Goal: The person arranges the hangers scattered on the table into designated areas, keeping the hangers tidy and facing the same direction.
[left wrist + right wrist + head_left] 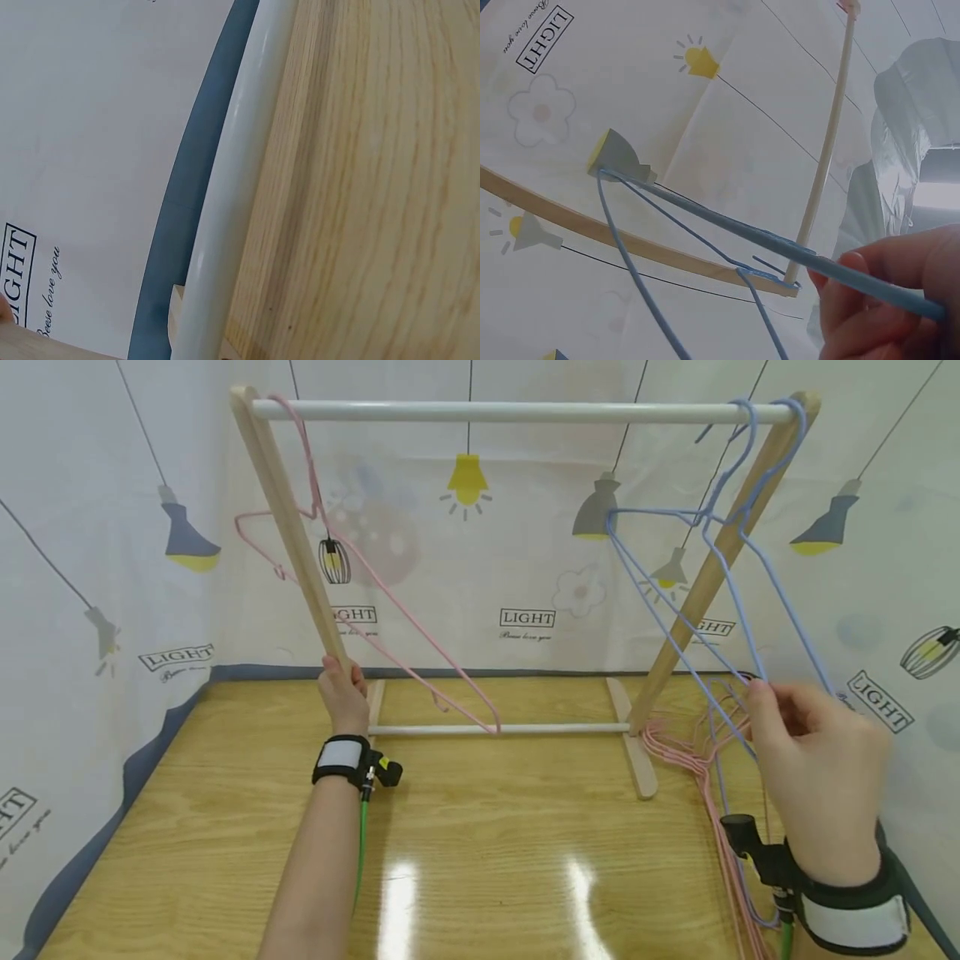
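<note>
My left hand grips the left wooden post of a clothes rack low down, near the table. In the left wrist view only a fingertip shows at the edge. Two blue clothes hangers hang by their hooks at the right end of the rack's white top rail. My right hand pinches the side of one blue hanger between thumb and fingers; the right wrist view shows its bar running through the hand. A pink hanger hangs at the rail's left end.
More pink hangers lie bunched on the wooden table beside the rack's right foot, with blue hanger wire among them. A white lower bar joins the feet. Behind stands a lamp-printed backdrop.
</note>
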`<state>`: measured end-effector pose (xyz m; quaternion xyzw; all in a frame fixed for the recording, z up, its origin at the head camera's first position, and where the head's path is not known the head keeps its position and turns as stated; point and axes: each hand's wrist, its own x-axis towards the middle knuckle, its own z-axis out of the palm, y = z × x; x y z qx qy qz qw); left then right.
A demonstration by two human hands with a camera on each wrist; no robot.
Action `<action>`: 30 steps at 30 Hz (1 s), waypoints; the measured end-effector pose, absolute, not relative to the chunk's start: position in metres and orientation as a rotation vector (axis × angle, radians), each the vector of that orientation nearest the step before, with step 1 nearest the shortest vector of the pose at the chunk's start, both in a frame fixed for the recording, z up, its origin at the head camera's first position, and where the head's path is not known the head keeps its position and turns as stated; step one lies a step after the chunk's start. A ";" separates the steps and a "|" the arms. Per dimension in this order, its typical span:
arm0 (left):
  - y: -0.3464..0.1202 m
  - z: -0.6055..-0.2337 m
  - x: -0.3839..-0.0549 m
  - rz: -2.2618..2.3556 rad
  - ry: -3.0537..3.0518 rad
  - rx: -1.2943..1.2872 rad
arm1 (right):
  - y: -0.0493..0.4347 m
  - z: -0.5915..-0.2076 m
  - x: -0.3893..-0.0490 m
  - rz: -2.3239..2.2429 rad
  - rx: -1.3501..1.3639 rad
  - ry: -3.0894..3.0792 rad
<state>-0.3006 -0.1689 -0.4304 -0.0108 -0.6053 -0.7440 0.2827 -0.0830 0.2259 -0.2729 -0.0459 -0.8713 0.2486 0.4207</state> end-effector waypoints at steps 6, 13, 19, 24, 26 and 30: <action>-0.167 -0.416 -0.286 -1.991 -1.655 -0.043 | 0.229 -0.280 -0.086 0.599 -0.091 -2.113; -0.166 -0.416 -0.285 -1.979 -1.675 -0.027 | 0.229 -0.283 -0.080 0.642 -0.102 -2.095; -0.165 -0.417 -0.286 -1.977 -1.663 -0.013 | 0.234 -0.299 -0.073 0.622 -0.076 -2.017; -0.164 -0.417 -0.287 -2.000 -1.634 -0.016 | 0.238 -0.313 -0.063 0.616 -0.130 -2.097; -0.164 -0.416 -0.287 -2.005 -1.628 -0.020 | 0.238 -0.317 -0.059 0.621 -0.149 -2.145; -0.163 -0.414 -0.286 -1.991 -1.640 -0.018 | 0.239 -0.325 -0.055 0.625 -0.232 -2.238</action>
